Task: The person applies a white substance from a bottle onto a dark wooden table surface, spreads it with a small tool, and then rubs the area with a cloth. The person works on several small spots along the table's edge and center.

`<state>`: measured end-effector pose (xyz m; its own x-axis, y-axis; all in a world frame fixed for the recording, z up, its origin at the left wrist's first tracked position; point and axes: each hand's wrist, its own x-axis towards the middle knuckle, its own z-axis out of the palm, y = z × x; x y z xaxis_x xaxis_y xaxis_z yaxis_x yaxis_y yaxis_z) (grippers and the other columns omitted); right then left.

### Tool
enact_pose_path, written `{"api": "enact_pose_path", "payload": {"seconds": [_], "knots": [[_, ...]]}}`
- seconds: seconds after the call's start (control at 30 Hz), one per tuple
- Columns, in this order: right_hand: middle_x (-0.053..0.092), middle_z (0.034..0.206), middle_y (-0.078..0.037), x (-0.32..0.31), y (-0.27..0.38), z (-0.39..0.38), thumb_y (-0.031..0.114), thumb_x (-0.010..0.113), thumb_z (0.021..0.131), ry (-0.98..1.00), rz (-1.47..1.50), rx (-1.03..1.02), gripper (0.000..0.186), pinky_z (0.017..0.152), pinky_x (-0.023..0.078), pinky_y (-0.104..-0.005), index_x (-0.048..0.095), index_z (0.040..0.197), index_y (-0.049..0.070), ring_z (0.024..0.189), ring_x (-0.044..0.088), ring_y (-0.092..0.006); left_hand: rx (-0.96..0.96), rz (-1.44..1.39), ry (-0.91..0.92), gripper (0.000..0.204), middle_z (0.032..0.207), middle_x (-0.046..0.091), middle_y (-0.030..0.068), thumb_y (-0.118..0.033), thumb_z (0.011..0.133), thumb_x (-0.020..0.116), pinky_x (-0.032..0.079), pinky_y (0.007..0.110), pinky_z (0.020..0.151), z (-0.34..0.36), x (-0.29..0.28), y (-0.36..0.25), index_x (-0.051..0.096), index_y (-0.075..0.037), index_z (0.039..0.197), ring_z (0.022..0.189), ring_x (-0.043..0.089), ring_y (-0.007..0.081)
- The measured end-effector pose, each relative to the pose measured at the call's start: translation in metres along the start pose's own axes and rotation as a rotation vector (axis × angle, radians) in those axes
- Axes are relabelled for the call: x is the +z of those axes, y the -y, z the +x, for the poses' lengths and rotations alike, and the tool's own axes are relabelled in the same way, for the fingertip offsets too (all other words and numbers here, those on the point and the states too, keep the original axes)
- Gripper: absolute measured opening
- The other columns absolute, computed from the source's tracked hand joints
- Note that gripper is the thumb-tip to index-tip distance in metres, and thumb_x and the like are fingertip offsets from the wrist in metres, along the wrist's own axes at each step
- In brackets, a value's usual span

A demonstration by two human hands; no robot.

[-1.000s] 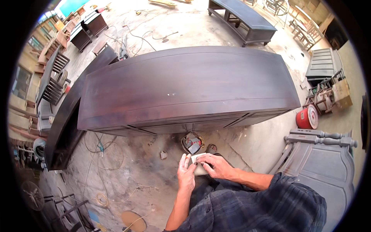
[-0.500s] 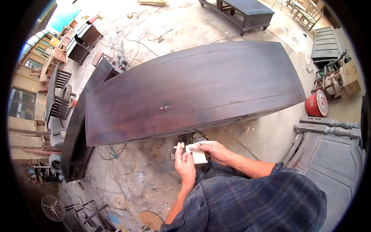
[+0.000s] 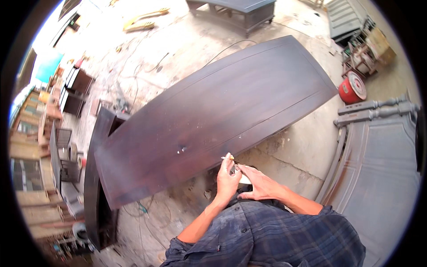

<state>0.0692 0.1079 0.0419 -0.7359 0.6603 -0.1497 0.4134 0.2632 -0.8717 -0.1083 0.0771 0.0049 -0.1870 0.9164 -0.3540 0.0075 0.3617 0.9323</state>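
Observation:
My left hand (image 3: 227, 182) is raised at the near edge of a long dark brown wooden panel (image 3: 195, 111). Between its fingertips it pinches a cigarette (image 3: 228, 158), white with a yellowish end. Right beside it, my right hand (image 3: 262, 183) curves over a white folded piece (image 3: 244, 179), perhaps paper or an abrasive sheet. The thumb is below this piece and the fingers are above, so most of it is hidden. Fingers of both hands meet around it. Small white bits (image 3: 181, 150) lie on the panel's top.
A dark curved wooden piece (image 3: 92, 178) stands under the panel's left end. At right are a grey carved headboard-like panel (image 3: 378, 155) and a red bucket (image 3: 352, 88). A dark low table (image 3: 240, 13) stands beyond. Cables (image 3: 144, 218) trail over the concrete floor.
The view has turned, so the panel slants more steeply. My right hand has closed over the white piece, covering more of it, and both hands have come closer together.

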Motion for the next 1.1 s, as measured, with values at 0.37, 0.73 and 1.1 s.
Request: {"api": "enact_pose_path", "payload": {"seconds": [0.37, 0.73, 1.1], "knots": [[0.071, 0.117, -0.023, 0.057, -0.002, 0.004, -0.003, 0.058, 0.082, -0.686, -0.093, 0.224, 0.066, 0.086, 0.057, -0.0462, 0.044, 0.146, -0.004, 0.099, 0.069, -0.0433, 0.149, 0.316, 0.313, 0.063, 0.144, 0.056, 0.0216, -0.005, 0.091, 0.066, 0.049, 0.038, 0.104, 0.06, -0.068, -0.059, 0.044, 0.003, 0.149, 0.126, 0.061, 0.0294], [0.063, 0.137, -0.016, -0.006, -0.054, 0.041, -0.003, 0.061, 0.085, -0.926, -0.514, 0.196, 0.062, 0.119, 0.033, -0.0501, 0.05, 0.145, 0.002, 0.141, 0.044, -0.0416, 0.529, 1.123, -0.481, 0.062, 0.155, 0.044, 0.0179, -0.023, 0.1, 0.057, 0.028, 0.05, 0.119, 0.23, -0.211, 0.013, 0.037, -0.002, 0.155, 0.148, 0.035, 0.0344], [0.064, 0.134, -0.015, -0.046, -0.104, 0.065, -0.003, 0.061, 0.081, -0.878, -0.717, 0.275, 0.07, 0.122, 0.024, -0.0579, 0.046, 0.148, 0.001, 0.144, 0.039, -0.0451, 0.515, 1.148, -0.497, 0.06, 0.158, 0.042, 0.0161, -0.023, 0.1, 0.055, 0.025, 0.048, 0.122, 0.227, -0.215, 0.011, 0.037, -0.002, 0.154, 0.15, 0.032, 0.0336]]}}
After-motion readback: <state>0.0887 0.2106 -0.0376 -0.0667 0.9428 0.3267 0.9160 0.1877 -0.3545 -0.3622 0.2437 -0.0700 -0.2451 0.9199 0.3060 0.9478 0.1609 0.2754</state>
